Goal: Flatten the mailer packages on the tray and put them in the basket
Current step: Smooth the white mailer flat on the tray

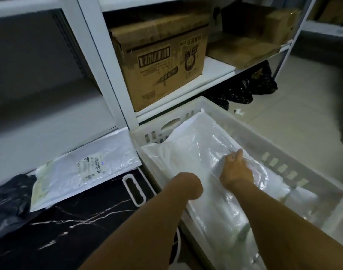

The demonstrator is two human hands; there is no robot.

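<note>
Both forearms extend forward and downward into a white slotted plastic basket (279, 164). The right hand (236, 170) lies palm-down, knuckles uppermost, its fingers curled and pinching the crinkled film of a glossy, translucent white mailer package (196, 145) that lies inside the basket, propped against its far wall. The left hand (188, 185) is bent downward at the wrist just left of the right hand; its fingers are hidden behind the wrist, so whether it grips anything cannot be told. Beneath the right forearm, further clear, wrinkled plastic packages (225, 217) fill the basket. To the left of the left hand, a second mailer (85, 170), flat, rectangular and white with a small printed label, rests on a black, white-veined marble-patterned tray (73, 230) with a white loop handle (134, 190). A dark crumpled bag (9, 195) lies at the far left. Beyond the hands, a white metal shelf (211, 73) carries a printed corrugated cardboard box (159, 63).
</note>
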